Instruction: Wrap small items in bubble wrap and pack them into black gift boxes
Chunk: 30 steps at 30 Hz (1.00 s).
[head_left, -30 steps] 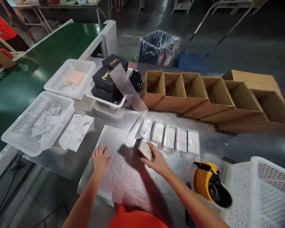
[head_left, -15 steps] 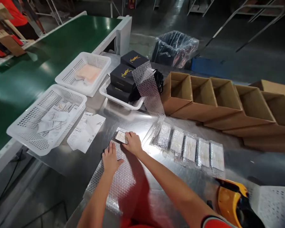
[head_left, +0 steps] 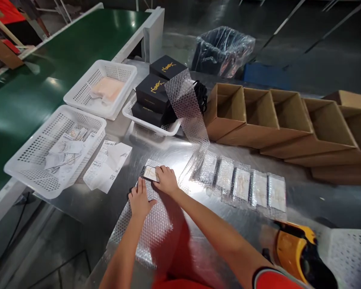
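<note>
The left hand (head_left: 140, 200) lies spread on a sheet of bubble wrap (head_left: 144, 237), palm down, fingertips at the near edge of a small flat box (head_left: 151, 173) with a white face and dark sides. The right hand (head_left: 167, 180) has its grip on that box's right end; the box lies at the far end of the sheet, on the metal surface (head_left: 177, 154). At the near right is a yellow and black tape dispenser (head_left: 295, 249). Right of the hands, five bubble-wrapped packets (head_left: 241, 184) lie in a row. To the left are loose paper slips (head_left: 104, 170) and a white basket (head_left: 42, 160) of more slips. Farther back, black boxes with gold lettering (head_left: 153, 91) sit in a white tray (head_left: 147, 125), beside open cardboard boxes (head_left: 260, 124). Beyond stand a plastic-lined bin (head_left: 221, 52) and a green conveyor belt (head_left: 69, 52).
</note>
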Motion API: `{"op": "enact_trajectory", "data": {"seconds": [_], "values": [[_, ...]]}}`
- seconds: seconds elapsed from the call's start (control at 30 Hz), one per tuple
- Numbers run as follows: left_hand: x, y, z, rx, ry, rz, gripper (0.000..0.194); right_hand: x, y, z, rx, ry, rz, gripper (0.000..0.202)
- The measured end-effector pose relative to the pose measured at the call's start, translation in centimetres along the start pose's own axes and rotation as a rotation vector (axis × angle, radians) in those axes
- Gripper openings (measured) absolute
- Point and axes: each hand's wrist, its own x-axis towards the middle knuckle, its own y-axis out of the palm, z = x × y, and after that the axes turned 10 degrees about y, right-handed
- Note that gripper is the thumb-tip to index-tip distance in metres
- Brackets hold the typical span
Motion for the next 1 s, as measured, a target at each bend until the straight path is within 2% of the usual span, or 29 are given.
{"op": "enact_trajectory", "data": {"seconds": [0.23,0.43,0.77,0.9,1.0], "values": [[0.0,-0.2,0.0,0.014,0.005,0.015,0.092,-0.4,-0.2,0.3,0.012,0.03,0.022,0.06],[0.0,-0.6,-0.1,0.007,0.016,0.029,0.092,-0.2,0.4,0.0,-0.016,-0.004,0.005,0.064],[0.0,-1.6,-0.3,0.039,0.016,0.061,0.085,-0.3,0.1,0.0,-0.027,-0.023,0.001,0.064],[-0.1,-1.9,-1.2,0.055,0.026,-0.031,0.089,-0.4,-0.1,0.2,-0.012,-0.003,0.013,0.068],[-0.1,-2.3,-2.2,0.067,0.112,-0.122,0.084,0.1,-1.2,-0.3,0.066,-0.031,0.083,0.072]]}}
